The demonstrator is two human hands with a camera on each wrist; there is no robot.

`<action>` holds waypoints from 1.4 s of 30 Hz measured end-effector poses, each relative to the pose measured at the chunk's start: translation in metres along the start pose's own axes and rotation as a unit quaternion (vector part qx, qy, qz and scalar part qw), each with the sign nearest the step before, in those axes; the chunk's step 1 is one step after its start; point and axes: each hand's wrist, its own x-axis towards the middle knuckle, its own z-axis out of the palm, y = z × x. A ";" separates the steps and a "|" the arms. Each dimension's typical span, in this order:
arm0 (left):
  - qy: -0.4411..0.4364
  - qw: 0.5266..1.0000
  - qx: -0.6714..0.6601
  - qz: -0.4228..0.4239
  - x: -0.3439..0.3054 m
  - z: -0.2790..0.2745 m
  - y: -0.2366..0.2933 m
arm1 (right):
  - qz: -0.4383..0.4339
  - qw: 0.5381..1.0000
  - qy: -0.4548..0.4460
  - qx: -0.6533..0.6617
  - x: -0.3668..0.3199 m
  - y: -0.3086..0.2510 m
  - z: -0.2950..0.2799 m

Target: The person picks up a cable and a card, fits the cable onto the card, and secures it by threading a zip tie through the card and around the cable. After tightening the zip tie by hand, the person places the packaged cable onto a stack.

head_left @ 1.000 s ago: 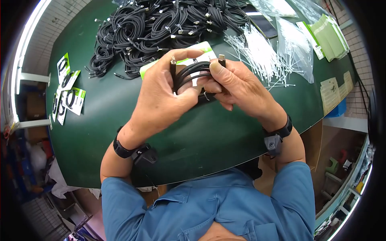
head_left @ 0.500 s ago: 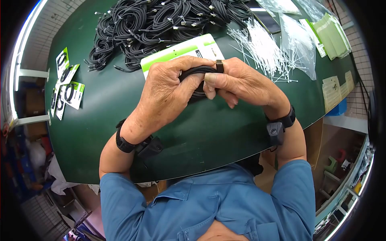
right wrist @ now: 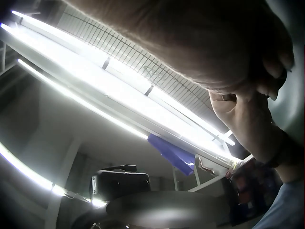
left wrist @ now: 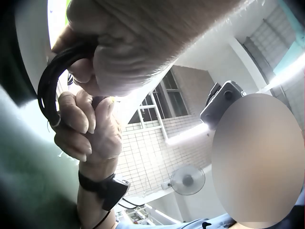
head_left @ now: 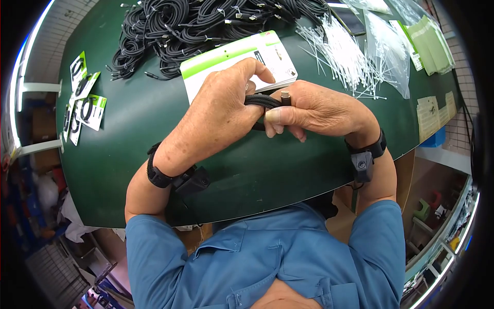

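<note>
A coiled black braided cable [head_left: 263, 101] is held between both hands above the green table in the head view. The left hand [head_left: 218, 105] grips the coil's left side, its index finger arched over toward the right. Thumb and fingers of the right hand [head_left: 321, 109] pinch the coil's right side, where a metal-tipped connector [head_left: 286, 97] stands up. In the left wrist view the coil [left wrist: 47, 88] loops out below the left hand [left wrist: 128, 43], and the right hand's [left wrist: 86, 124] fingers are bent beside it. The right wrist view shows both hands dark, with the cable indistinct.
Behind the hands lie white-and-green cards [head_left: 226, 56] on the table [head_left: 247, 180]. A heap of coiled black cables [head_left: 180, 26] is at the back, white zip ties [head_left: 342, 56] and plastic bags [head_left: 388, 51] back right, packaged cables [head_left: 92, 110] at the left, green-edged packets [head_left: 429, 46] far right.
Both hands have moved slightly down with the cable coil, uncovering more of the cards behind. The left index finger has lifted off from near the connector and now arches above the coil.
</note>
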 end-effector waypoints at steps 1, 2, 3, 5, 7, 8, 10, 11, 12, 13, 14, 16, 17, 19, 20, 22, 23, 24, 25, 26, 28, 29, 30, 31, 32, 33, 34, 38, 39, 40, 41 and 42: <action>-0.006 1.000 0.002 -0.002 0.000 0.001 -0.002 | -0.001 1.000 0.003 0.000 0.000 0.001 0.000; -0.011 1.000 0.003 -0.003 0.000 0.003 -0.004 | 0.003 1.000 -0.001 0.005 0.001 0.004 0.000; -0.017 1.000 0.005 -0.006 -0.001 0.004 -0.006 | 0.006 1.000 -0.005 0.010 0.003 0.007 0.001; -0.012 1.000 0.009 0.006 -0.002 0.008 -0.010 | 0.009 1.000 -0.008 0.015 0.003 0.011 0.003; 0.003 0.999 0.018 0.029 -0.002 0.007 -0.010 | -0.004 0.999 -0.008 0.031 0.003 0.010 0.005; 0.006 0.999 0.023 0.034 -0.002 0.003 -0.007 | -0.013 0.999 -0.008 0.035 0.003 0.008 0.004; 0.008 0.998 0.059 0.014 -0.004 -0.007 0.004 | -0.029 0.999 0.021 0.024 0.004 0.004 0.006; 0.011 0.997 0.077 0.005 -0.004 -0.012 0.009 | -0.039 0.998 0.045 0.024 0.004 0.002 0.008; 0.018 0.996 0.083 0.016 -0.002 -0.013 0.010 | -0.049 0.996 0.067 0.025 0.004 -0.002 0.009; 0.096 0.988 0.073 0.098 0.000 -0.010 0.005 | -0.054 0.996 0.071 0.013 0.001 -0.007 0.007; 0.170 0.967 0.060 0.178 0.001 -0.006 0.000 | -0.057 0.992 0.100 0.047 -0.003 -0.012 0.005; 0.243 0.933 0.045 0.260 0.000 -0.006 0.004 | -0.059 0.978 0.156 0.122 -0.012 -0.018 0.002; 0.265 0.911 0.120 0.293 -0.004 -0.011 0.010 | -0.061 0.978 0.160 0.117 -0.016 -0.019 0.000; 0.302 0.845 0.268 0.350 -0.014 -0.018 0.021 | -0.102 0.955 0.189 0.202 -0.022 -0.018 -0.003; 0.304 0.842 0.268 0.355 -0.019 -0.010 0.023 | -0.123 0.941 0.202 0.244 -0.024 -0.018 -0.004; 0.151 0.891 0.217 0.368 -0.025 0.013 0.027 | -0.139 0.937 0.192 0.255 -0.025 -0.017 -0.001; 0.154 0.889 0.218 0.371 -0.022 0.021 0.028 | -0.152 0.934 0.178 0.270 -0.025 -0.015 0.000; 0.166 0.897 0.225 0.342 -0.019 0.029 0.028 | -0.163 0.929 0.165 0.287 -0.024 -0.014 0.000; 0.177 0.904 0.232 0.312 -0.017 0.036 0.027 | -0.165 0.930 0.165 0.286 -0.023 -0.012 0.000; 0.185 0.912 0.237 0.281 -0.017 0.040 0.026 | -0.156 0.937 0.154 0.273 -0.020 -0.011 0.001; 0.179 0.919 0.213 0.281 -0.014 0.039 0.021 | -0.137 0.949 0.135 0.250 -0.014 -0.014 0.005; 0.176 0.925 0.187 0.280 -0.011 0.038 0.018 | -0.137 0.947 0.137 0.256 -0.014 -0.015 0.006; 0.170 0.932 0.160 0.277 -0.010 0.036 0.016 | -0.126 0.950 0.184 0.217 -0.015 -0.019 0.006; 0.160 0.935 0.159 0.272 -0.011 0.035 0.015 | -0.112 0.950 0.230 0.179 -0.016 -0.027 0.006; 0.157 0.934 0.173 0.271 -0.012 0.031 0.016 | -0.096 0.947 0.273 0.140 -0.015 -0.028 0.004; 0.154 0.932 0.186 0.269 -0.012 0.029 0.016 | -0.092 0.946 0.273 0.150 -0.014 -0.025 0.003; 0.149 0.932 0.198 0.266 -0.013 0.027 0.014 | -0.105 0.940 0.300 0.119 -0.012 -0.020 0.001; 0.160 0.899 0.193 0.360 -0.006 0.026 -0.002 | -0.124 0.927 0.335 0.114 -0.013 -0.013 0.000; 0.154 0.902 0.192 0.355 -0.005 0.025 -0.004 | -0.123 0.924 0.321 0.165 -0.015 -0.017 -0.001; 0.160 0.898 0.171 0.373 -0.003 0.024 -0.004 | -0.124 0.919 0.306 0.215 -0.016 -0.018 -0.001; 0.167 0.892 0.150 0.392 -0.001 0.022 -0.004 | -0.124 0.918 0.306 0.218 -0.015 -0.016 -0.002; 0.174 0.885 0.129 0.411 0.001 0.021 -0.003 | -0.129 0.915 0.293 0.246 -0.015 -0.015 -0.002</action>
